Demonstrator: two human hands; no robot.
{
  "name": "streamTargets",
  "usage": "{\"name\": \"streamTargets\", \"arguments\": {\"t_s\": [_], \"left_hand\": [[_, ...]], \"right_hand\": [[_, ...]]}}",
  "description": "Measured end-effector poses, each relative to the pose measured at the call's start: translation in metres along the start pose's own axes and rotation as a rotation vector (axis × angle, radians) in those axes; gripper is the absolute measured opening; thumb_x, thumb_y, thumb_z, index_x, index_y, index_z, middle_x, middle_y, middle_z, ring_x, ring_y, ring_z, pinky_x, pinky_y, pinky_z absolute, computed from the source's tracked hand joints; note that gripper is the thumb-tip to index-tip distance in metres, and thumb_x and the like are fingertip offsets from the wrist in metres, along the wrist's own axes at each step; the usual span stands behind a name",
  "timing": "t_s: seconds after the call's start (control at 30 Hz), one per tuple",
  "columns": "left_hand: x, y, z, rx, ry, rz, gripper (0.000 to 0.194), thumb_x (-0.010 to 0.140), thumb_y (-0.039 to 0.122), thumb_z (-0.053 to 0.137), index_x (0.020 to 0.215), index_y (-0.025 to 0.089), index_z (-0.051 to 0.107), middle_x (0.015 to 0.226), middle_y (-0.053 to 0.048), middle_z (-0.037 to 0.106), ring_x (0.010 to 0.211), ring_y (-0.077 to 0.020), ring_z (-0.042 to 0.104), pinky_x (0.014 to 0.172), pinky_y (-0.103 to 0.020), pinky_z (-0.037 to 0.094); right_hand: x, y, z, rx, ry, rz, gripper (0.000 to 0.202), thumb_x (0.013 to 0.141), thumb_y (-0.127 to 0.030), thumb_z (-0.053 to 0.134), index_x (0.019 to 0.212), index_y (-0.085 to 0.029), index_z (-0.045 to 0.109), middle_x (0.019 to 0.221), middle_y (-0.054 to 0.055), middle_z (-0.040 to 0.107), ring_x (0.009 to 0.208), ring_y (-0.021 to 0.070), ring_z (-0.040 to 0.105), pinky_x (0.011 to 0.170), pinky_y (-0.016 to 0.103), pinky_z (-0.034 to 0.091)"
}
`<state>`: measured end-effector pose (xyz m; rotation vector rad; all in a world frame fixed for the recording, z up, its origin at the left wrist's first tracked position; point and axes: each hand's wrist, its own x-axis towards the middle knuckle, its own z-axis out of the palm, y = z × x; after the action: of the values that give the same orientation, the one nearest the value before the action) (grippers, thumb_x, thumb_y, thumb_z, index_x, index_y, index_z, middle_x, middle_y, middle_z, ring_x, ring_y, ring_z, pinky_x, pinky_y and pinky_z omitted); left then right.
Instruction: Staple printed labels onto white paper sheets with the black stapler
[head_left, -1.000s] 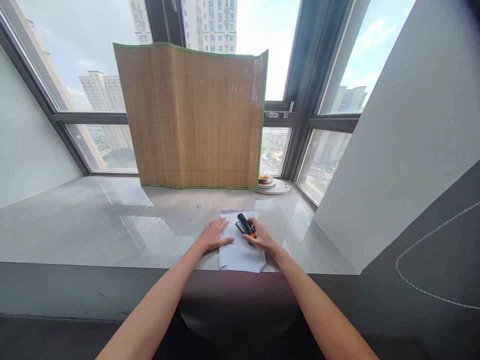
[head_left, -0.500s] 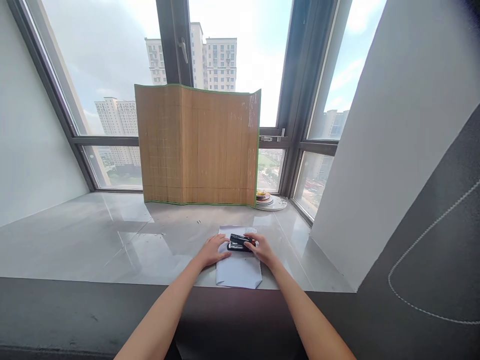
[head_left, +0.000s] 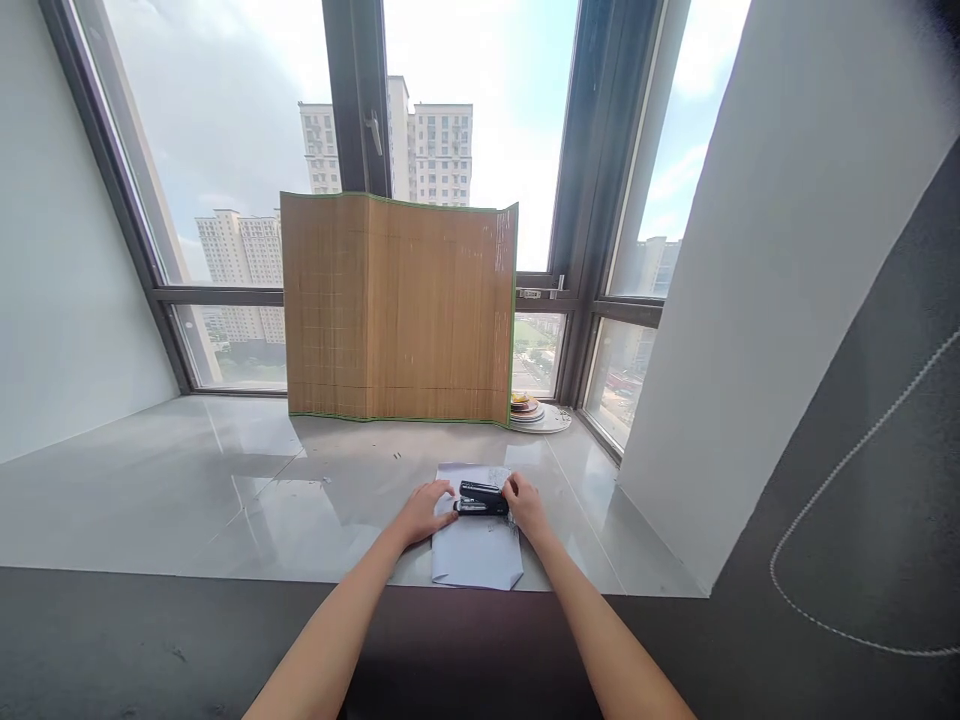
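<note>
A black stapler [head_left: 481, 499] lies on white paper [head_left: 477, 556] on the sill, its upper arm raised a little from its base. At its right end, my right hand [head_left: 527, 506] has its fingers curled and closed on the stapler's end; the fingertips are partly hidden. My left hand [head_left: 424, 514] rests at the paper's left edge with fingers and thumb apart. Its thumb reaches close to the stapler's left end; whether they touch I cannot tell.
A wooden-slat mat with green edging [head_left: 405, 310] stands upright against the window. Beside it, several stacked plates [head_left: 534, 412] sit in the corner. Small dark bits [head_left: 397, 456] lie on the glossy sill [head_left: 247, 500]. A bead cord [head_left: 795, 535] hangs at the right.
My right hand's fingers have moved from lying over the stapler's right part to curling at its very end. My left hand stays beside the paper. The view has tilted up slightly.
</note>
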<state>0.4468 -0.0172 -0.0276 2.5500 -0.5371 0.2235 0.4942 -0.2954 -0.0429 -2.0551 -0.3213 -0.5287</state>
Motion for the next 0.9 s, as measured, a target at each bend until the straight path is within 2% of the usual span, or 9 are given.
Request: {"name": "streamTargets", "arguments": {"t_s": [0.13, 0.3, 0.43, 0.5, 0.6, 0.67, 0.77, 0.83, 0.9], "left_hand": [[-0.001, -0.002, 0.002, -0.016, 0.014, -0.004, 0.051, 0.087, 0.044, 0.072, 0.134, 0.025, 0.062, 0.146, -0.011, 0.065, 0.139, -0.0332, 0.057, 0.121, -0.049, 0.041], [-0.001, -0.004, 0.005, -0.034, 0.024, -0.056, 0.060, 0.087, 0.044, 0.073, 0.141, 0.022, 0.058, 0.149, -0.014, 0.062, 0.139, -0.0337, 0.057, 0.121, -0.048, 0.041], [0.000, -0.007, 0.008, -0.051, 0.037, -0.036, 0.056, 0.086, 0.041, 0.073, 0.137, 0.021, 0.059, 0.148, -0.015, 0.062, 0.139, -0.0336, 0.057, 0.121, -0.047, 0.041], [0.000, -0.009, 0.009, -0.064, 0.044, -0.028, 0.056, 0.086, 0.040, 0.073, 0.137, 0.021, 0.059, 0.147, -0.016, 0.063, 0.139, -0.0337, 0.058, 0.120, -0.048, 0.043], [0.000, -0.009, 0.009, -0.077, 0.083, 0.017, 0.056, 0.085, 0.041, 0.074, 0.135, 0.021, 0.059, 0.148, -0.017, 0.062, 0.143, -0.0351, 0.055, 0.123, -0.051, 0.040], [-0.001, -0.004, 0.008, -0.107, 0.159, 0.067, 0.050, 0.087, 0.041, 0.071, 0.132, 0.021, 0.060, 0.149, -0.017, 0.061, 0.148, -0.0361, 0.050, 0.127, -0.054, 0.035], [-0.005, 0.014, 0.008, -0.285, 0.366, 0.076, 0.037, 0.096, 0.040, 0.062, 0.127, 0.022, 0.063, 0.147, -0.015, 0.062, 0.149, -0.0339, 0.048, 0.129, -0.054, 0.031], [-0.007, 0.031, 0.011, -0.531, 0.544, -0.043, 0.031, 0.097, 0.038, 0.062, 0.123, 0.022, 0.065, 0.145, -0.014, 0.063, 0.145, -0.0318, 0.052, 0.128, -0.052, 0.033], [-0.007, 0.048, 0.015, -0.913, 0.666, -0.259, 0.025, 0.099, 0.035, 0.061, 0.120, 0.022, 0.066, 0.140, -0.013, 0.065, 0.143, -0.0285, 0.055, 0.125, -0.046, 0.039]], "right_hand": [[0.000, 0.002, 0.002, 0.012, -0.019, -0.006, 0.022, 0.086, -0.041, 0.040, 0.067, -0.030, 0.045, 0.059, -0.001, 0.054, 0.058, 0.0216, 0.052, 0.063, 0.033, 0.043], [0.001, 0.002, 0.001, 0.040, -0.048, -0.009, 0.029, 0.092, -0.045, 0.042, 0.071, -0.029, 0.056, 0.065, 0.001, 0.062, 0.063, 0.0229, 0.059, 0.070, 0.035, 0.047], [-0.001, -0.005, -0.005, 0.080, -0.099, -0.046, 0.039, 0.098, -0.054, 0.044, 0.088, -0.027, 0.070, 0.091, 0.005, 0.075, 0.090, 0.0256, 0.069, 0.086, 0.037, 0.052], [-0.003, -0.008, -0.007, 0.085, -0.165, -0.093, 0.034, 0.094, -0.054, 0.057, 0.099, -0.026, 0.075, 0.103, 0.007, 0.076, 0.101, 0.0267, 0.069, 0.091, 0.038, 0.052], [-0.007, -0.010, -0.007, 0.026, -0.265, -0.161, 0.038, 0.081, -0.043, 0.076, 0.114, -0.025, 0.077, 0.105, 0.007, 0.076, 0.097, 0.0257, 0.069, 0.092, 0.038, 0.053], [-0.010, -0.008, -0.005, -0.018, -0.279, -0.189, 0.037, 0.079, -0.037, 0.079, 0.114, -0.025, 0.077, 0.098, 0.005, 0.076, 0.091, 0.0240, 0.069, 0.089, 0.037, 0.054], [-0.012, -0.005, -0.004, -0.039, -0.218, -0.250, 0.029, 0.080, -0.032, 0.080, 0.108, -0.024, 0.078, 0.091, 0.003, 0.076, 0.084, 0.0228, 0.070, 0.084, 0.036, 0.056], [-0.014, -0.005, -0.006, -0.043, -0.157, -0.314, 0.026, 0.081, -0.028, 0.081, 0.106, -0.023, 0.078, 0.093, 0.005, 0.077, 0.084, 0.0228, 0.070, 0.081, 0.035, 0.057], [-0.016, -0.007, -0.009, -0.077, -0.104, -0.391, 0.022, 0.085, -0.026, 0.078, 0.107, -0.023, 0.078, 0.096, 0.006, 0.077, 0.088, 0.0238, 0.071, 0.080, 0.035, 0.058]]}}
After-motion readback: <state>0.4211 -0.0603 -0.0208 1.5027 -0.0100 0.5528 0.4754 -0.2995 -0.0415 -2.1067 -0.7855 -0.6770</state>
